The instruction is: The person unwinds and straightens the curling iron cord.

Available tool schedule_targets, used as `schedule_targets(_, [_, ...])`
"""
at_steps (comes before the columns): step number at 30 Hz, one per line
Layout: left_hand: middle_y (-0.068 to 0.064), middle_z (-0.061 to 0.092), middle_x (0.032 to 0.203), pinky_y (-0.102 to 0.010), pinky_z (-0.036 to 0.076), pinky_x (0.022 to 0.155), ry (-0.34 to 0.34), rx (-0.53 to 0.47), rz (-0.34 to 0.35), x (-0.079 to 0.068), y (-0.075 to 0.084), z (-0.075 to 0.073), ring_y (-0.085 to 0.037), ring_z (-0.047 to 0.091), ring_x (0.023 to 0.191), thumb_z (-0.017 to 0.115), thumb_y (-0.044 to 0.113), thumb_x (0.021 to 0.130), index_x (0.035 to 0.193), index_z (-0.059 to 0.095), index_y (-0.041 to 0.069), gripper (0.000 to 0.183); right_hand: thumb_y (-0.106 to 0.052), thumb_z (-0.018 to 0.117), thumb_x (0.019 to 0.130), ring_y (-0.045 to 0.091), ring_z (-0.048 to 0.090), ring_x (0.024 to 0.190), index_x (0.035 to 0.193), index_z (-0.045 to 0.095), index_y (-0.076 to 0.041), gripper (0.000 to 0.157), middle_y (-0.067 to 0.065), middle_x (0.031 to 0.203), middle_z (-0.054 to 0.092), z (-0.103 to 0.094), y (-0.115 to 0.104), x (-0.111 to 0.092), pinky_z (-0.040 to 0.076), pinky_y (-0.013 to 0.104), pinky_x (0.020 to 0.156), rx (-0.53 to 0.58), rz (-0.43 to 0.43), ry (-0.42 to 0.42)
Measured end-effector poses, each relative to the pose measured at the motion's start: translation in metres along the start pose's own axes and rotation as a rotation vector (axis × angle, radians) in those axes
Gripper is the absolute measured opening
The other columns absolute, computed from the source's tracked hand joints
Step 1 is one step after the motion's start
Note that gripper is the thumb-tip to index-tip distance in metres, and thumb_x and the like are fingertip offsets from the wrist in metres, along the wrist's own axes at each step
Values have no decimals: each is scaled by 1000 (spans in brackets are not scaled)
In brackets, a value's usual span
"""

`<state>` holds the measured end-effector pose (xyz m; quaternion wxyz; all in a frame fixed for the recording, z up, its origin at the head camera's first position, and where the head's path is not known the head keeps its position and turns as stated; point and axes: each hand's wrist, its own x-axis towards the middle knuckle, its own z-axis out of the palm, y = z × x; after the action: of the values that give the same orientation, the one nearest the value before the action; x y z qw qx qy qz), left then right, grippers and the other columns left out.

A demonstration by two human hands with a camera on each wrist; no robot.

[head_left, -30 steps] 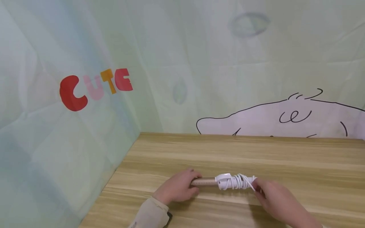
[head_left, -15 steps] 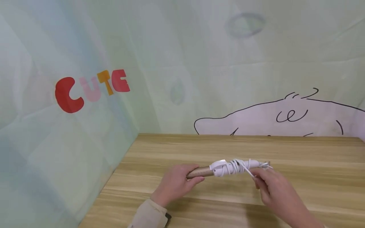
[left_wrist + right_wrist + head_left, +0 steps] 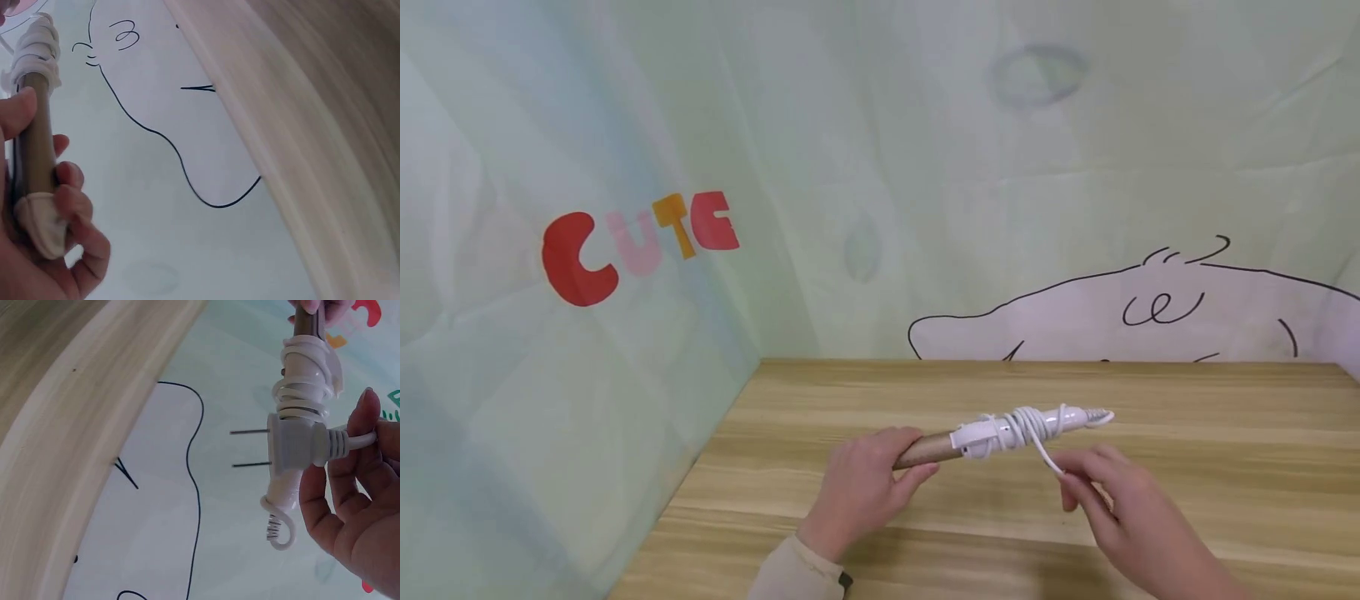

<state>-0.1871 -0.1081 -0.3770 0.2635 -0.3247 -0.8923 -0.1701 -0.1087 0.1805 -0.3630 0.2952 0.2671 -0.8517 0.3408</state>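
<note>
A bench (image 3: pixel 820 400) lies beneath a curling iron (image 3: pixel 976 434), held aloft with its cord end just above 3 o'clock. Between 8 and 9 o'clock of its middle, the left hand (image 3: pixel 857 482) grips the brown barrel (image 3: pixel 927 450). The right hand (image 3: pixel 1138 510), at 4 o'clock, has dropped away from the iron's end; it pinches the white cord (image 3: pixel 1024 427) just behind the plug (image 3: pixel 290 445), apparently leaving a short run free of the coils.
</note>
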Motion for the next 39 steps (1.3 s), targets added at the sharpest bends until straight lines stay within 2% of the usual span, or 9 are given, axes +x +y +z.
schedule_targets(5, [6, 68, 88, -31, 44, 65, -5, 133, 19, 1, 5, -2, -11, 57, 75, 75, 45, 84, 102, 71, 18, 32, 18, 69, 77, 0, 50, 72, 98, 65, -18, 42, -22, 80, 52, -7, -7, 1, 38, 12, 62, 41, -53, -4])
schedule_targets(10, [4, 65, 87, -29, 47, 63, -13, 165, 78, 1, 5, 2, -13, 56, 74, 79, 35, 84, 104, 71, 14, 30, -10, 61, 99, 1, 52, 72, 102, 65, -17, 9, -19, 82, 54, -6, -9, -1, 39, 12, 63, 79, -147, 9])
schedule_targets(12, [4, 67, 87, -28, 48, 60, 2, 178, 124, 0, 6, 3, -12, 56, 72, 79, 33, 83, 114, 71, 16, 36, -16, 58, 101, 0, 52, 72, 103, 66, -15, 8, -18, 81, 55, -5, -10, -3, 40, 13, 62, 80, -157, 13])
schedule_targets(17, [4, 71, 98, -28, 48, 50, 5, 219, 177, -3, 10, 6, -14, 63, 72, 77, 27, 87, 137, 59, 25, 53, 5, 69, 88, -3, 52, 67, 102, 65, -15, 24, -20, 77, 54, -5, -14, -6, 39, 11, 58, 94, -106, -28])
schedule_targets(24, [2, 70, 97, -29, 49, 54, -105, 221, 148, -5, 15, 6, -16, 64, 70, 75, 7, 83, 125, 63, 24, 47, 12, 71, 82, -6, 49, 63, 104, 65, -12, 33, -21, 77, 52, -13, -15, -8, 40, 13, 52, 122, -27, -174])
schedule_targets(29, [5, 68, 86, -27, 49, 60, -139, 188, 184, -5, 15, 8, -13, 61, 69, 77, 11, 83, 115, 68, 28, 37, 16, 74, 74, -4, 49, 67, 102, 69, -12, 40, -19, 81, 57, -21, -12, -7, 39, 11, 56, -6, -41, -97])
schedule_targets(33, [8, 68, 83, -22, 41, 55, -182, 166, 244, -3, 16, 7, -8, 54, 63, 77, 22, 86, 110, 69, 31, 27, -10, 59, 99, -1, 56, 71, 99, 71, -10, 12, -15, 82, 63, -33, -3, 1, 43, 10, 63, -60, -128, 10])
schedule_targets(36, [8, 67, 82, -20, 40, 55, -225, 132, 295, -3, 17, 5, -6, 53, 62, 77, 24, 85, 108, 69, 30, 25, -36, 41, 104, -2, 57, 72, 96, 72, -9, 42, -13, 81, 63, -42, 9, 7, 43, 10, 63, -58, -178, 92])
schedule_targets(39, [8, 66, 81, -20, 42, 56, -251, 73, 338, -3, 17, 1, -4, 54, 63, 77, 23, 86, 109, 69, 28, 25, -36, 45, 103, -6, 59, 75, 93, 73, -5, 43, -10, 79, 66, -49, 24, 12, 45, 9, 64, -51, -155, 175])
